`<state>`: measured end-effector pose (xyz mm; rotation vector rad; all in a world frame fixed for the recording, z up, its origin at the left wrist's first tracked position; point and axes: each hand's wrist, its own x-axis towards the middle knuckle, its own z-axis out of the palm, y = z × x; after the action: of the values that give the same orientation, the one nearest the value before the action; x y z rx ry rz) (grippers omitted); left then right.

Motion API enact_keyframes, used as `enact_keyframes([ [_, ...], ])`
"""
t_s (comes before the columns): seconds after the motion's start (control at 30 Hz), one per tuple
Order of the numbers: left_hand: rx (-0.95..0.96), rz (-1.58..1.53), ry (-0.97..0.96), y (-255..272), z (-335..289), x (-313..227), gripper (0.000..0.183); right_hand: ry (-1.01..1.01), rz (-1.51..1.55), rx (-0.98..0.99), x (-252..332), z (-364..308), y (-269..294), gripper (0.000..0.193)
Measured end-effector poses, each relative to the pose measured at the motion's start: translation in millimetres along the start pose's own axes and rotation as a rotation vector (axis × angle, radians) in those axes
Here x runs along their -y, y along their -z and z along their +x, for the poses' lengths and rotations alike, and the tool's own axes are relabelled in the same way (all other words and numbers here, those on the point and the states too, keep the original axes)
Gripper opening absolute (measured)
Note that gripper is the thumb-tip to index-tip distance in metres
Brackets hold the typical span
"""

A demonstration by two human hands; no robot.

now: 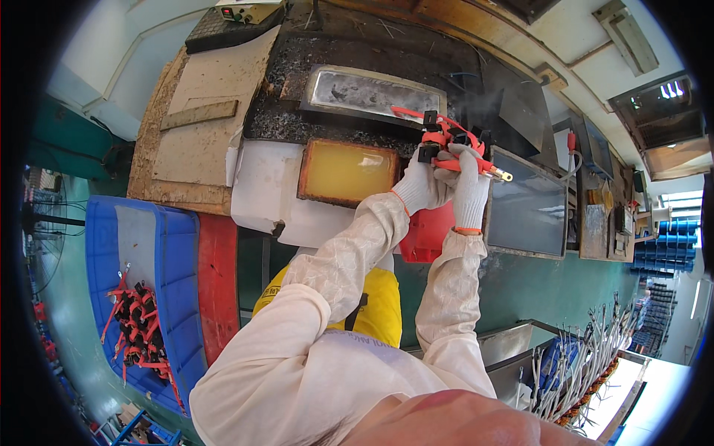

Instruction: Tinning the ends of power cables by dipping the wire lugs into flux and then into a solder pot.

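Both my hands wear white knitted gloves and are raised together over the right part of the workbench. My left hand [422,186] and my right hand [468,178] are closed around a black-and-red coil part [439,137] with red sleeved leads. One lead, ending in a metal lug [503,175], points out to the right past my right hand. Another red lead [407,113] reaches left over the edge of a rectangular metal bath [372,93] with a silvery surface. The gloves hide part of the coil, and my exact finger positions are partly covered.
A shallow tray of yellow liquid [349,171] sits nearer me, left of my hands. To the right lies a grey flat tray [529,201]. A red container [425,236] is below my hands. The blue bin [178,297] at left holds several similar coil parts [141,327].
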<state>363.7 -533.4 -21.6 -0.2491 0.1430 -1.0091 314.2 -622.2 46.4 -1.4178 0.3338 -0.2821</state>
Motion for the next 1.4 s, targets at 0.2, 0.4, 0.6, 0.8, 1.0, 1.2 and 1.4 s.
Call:
enact_keyframes([
  [0.2, -0.224, 0.123, -0.052, -17.3, -0.9, 8.8, 0.059, 0.078, 0.049, -0.033, -7.5, -9.3, 1.9, 0.027],
  [0.4, -0.264, 0.074, -0.065, -16.1, -5.4, 6.9, 0.055, 0.094, 0.071, -0.016, -8.6, -20.2, -0.7, 0.027],
  [0.6, -0.221, -0.048, 0.045, -11.3, -10.0, 3.4, 0.047, 0.143, 0.082, -0.034, -15.9, -31.4, -0.6, 0.028],
  [0.8, -0.378, -0.027, 0.041, -14.1, -7.5, 7.5, 0.047, 0.148, 0.099, -0.079, -15.1, -40.8, -0.1, 0.028],
  [1.0, -0.192, 0.084, 0.112, -0.1, -5.8, 1.6, 0.057, 0.151, 0.119, -0.045, -21.4, -42.0, 5.9, 0.028],
  [1.2, -0.151, 0.160, -0.143, -23.5, -6.5, 16.7, 0.052, 0.132, 0.254, 0.063, -23.1, -14.6, 18.3, 0.029],
  [1.4, -0.125, 0.136, -0.211, -26.3, 6.7, 10.2, 0.051, 0.076, 0.239, 0.156, -19.2, 14.7, 21.4, 0.028],
])
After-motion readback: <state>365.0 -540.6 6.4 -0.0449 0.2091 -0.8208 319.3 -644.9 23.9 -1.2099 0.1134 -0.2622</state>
